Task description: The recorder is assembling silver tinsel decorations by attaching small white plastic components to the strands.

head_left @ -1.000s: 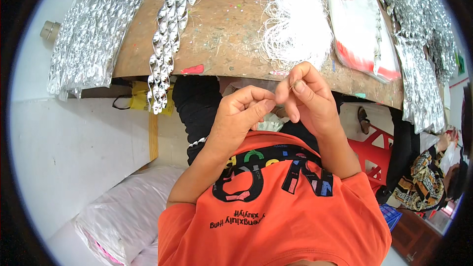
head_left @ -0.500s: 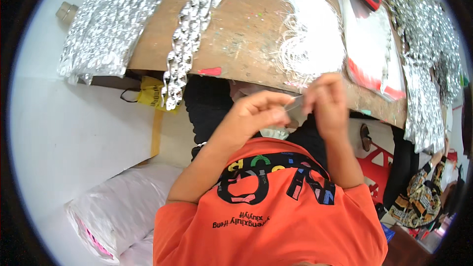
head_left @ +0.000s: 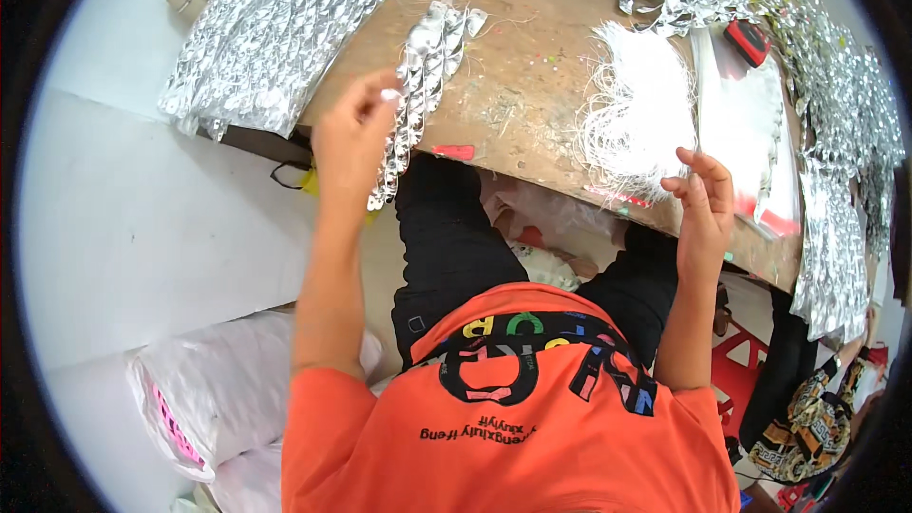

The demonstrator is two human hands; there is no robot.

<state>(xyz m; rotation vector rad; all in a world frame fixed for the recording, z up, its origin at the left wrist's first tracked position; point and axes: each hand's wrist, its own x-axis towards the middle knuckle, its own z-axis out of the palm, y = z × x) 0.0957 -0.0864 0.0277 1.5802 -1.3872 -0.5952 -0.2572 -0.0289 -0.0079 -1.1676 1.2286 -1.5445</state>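
Observation:
My left hand [head_left: 353,138] is raised at the table's left part, beside a bundle of shiny silver twisted strips [head_left: 423,66] that hangs over the near edge. Its fingers are curled together, with a small whitish bit at the tips that I cannot make out. On the right, my right hand [head_left: 705,209] is held up in front of the table edge, fingers bent and apart, with nothing visible in them. Just beyond it lies a bundle of thin white strings [head_left: 641,114]. Next to the strings is a stack of clear plastic bags [head_left: 750,133] with a red band.
The brown tabletop [head_left: 527,47] is worn. More silver twisted strips lie in a flat pile [head_left: 275,43] at left and hang at the right edge [head_left: 836,256]. A red and black tape measure [head_left: 748,42] lies on the bags. White wrapped sacks [head_left: 228,399] stand lower left.
My hands were close together in front of me, with a thin clear piece between them. They have parted: the left moved left to the silver strips, the right moved right. That piece no longer shows.

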